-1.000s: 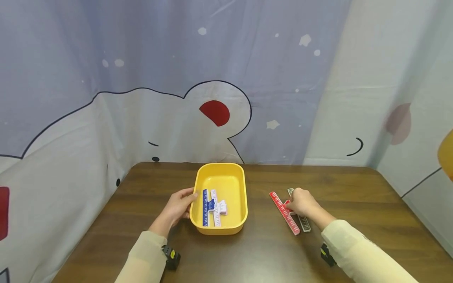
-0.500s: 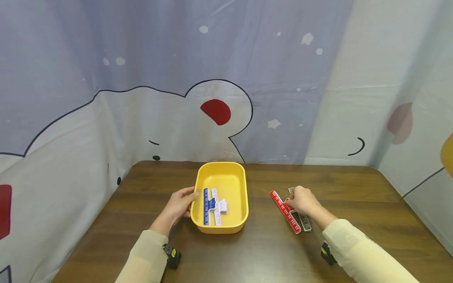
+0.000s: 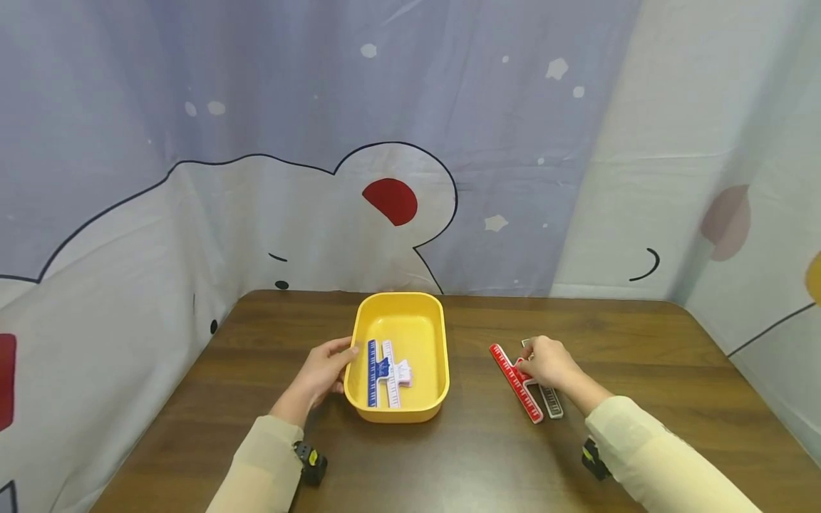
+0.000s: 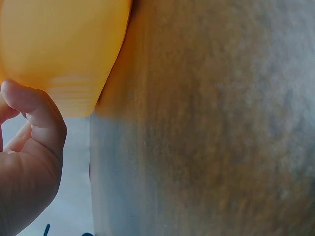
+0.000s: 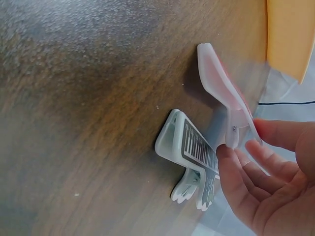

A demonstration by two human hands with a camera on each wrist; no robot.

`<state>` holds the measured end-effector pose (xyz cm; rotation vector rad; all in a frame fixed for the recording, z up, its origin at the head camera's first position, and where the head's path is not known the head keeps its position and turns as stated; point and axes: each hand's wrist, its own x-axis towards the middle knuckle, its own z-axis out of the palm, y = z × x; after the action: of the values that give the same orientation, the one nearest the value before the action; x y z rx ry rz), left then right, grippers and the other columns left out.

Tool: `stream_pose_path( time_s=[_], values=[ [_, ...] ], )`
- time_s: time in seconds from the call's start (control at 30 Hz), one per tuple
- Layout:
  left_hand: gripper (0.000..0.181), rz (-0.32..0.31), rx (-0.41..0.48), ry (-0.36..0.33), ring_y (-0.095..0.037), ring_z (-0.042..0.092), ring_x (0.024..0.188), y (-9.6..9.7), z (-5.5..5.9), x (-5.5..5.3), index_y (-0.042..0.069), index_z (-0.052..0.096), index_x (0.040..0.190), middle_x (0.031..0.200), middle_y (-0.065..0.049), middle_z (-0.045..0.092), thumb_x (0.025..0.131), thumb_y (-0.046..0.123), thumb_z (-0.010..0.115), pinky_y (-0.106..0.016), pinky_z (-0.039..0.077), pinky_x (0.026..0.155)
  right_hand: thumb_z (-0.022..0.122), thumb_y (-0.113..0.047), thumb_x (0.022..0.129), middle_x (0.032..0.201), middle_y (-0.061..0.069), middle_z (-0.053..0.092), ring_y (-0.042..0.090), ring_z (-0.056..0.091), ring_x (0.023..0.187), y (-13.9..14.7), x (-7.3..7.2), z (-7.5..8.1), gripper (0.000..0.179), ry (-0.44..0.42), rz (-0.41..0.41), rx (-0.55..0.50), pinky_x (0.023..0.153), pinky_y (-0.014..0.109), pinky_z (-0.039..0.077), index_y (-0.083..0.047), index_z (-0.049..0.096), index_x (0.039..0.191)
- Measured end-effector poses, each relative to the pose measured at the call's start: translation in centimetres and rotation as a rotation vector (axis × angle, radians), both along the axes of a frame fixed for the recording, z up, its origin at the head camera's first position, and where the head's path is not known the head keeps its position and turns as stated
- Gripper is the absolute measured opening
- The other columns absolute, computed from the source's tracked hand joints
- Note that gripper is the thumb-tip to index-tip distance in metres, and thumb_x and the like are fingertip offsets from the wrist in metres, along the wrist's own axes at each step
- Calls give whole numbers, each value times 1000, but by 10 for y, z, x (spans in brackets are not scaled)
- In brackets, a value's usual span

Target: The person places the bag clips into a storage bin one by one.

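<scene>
My left hand [image 3: 323, 372] grips the left rim of a yellow plastic tray [image 3: 431, 417], thumb over the edge. In the tray lie a blue clip [image 3: 373, 377] and a white clip [image 3: 390, 381], both long with piano-key markings. On the right, my right hand [image 3: 550, 363] pinches the handle of a red piano-key clip [image 3: 518, 385] between thumb and fingers. The right wrist view shows this red clip [image 5: 224, 83] edge-on, its white underside facing the camera. A black-and-white clip [image 3: 551, 403] lies on the table right under the hand, partly hidden by it.
The brown wooden table [image 3: 474, 463] ends at a patterned curtain [image 3: 308, 228] behind the tray. Each wrist carries a small black camera. In the right wrist view the tray's side [image 5: 290, 37] shows at the upper right.
Almost nothing has moved. The left hand stays on the tray rim and the right hand keeps its pinch on the red clip; the head view has shifted slightly.
</scene>
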<state>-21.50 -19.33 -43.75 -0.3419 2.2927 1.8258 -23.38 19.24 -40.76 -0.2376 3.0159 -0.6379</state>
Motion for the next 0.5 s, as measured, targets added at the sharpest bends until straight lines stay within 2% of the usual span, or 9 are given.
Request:
stream_pose_path(
  time_s=[0.13, 0.33, 0.5],
  values=[
    [46, -1, 2, 3, -16, 55, 58, 0, 0, 0, 16, 47, 137, 93, -14, 64, 94, 31, 57, -24, 49, 50, 69, -14, 80, 83, 14, 66, 22, 56, 69, 0, -2, -1, 12, 6, 5, -2, 58, 33, 45, -2, 66, 82],
    [48, 0, 4, 1, -16, 56, 58, 0, 1, 0, 16, 46, 138, 93, -14, 64, 94, 31, 57, -24, 49, 50, 69, -15, 81, 100, 21, 67, 26, 60, 78, -3, -2, 4, 13, 13, 8, -14, 67, 39, 49, -2, 67, 83],
    [48, -1, 4, -5, -16, 56, 59, 0, 1, -1, 16, 46, 138, 94, -13, 63, 94, 32, 57, -24, 49, 50, 69, -15, 82, 84, 13, 67, 24, 58, 74, -6, 0, 5, 14, 7, 7, -25, 65, 37, 48, -2, 66, 85]
  ],
)
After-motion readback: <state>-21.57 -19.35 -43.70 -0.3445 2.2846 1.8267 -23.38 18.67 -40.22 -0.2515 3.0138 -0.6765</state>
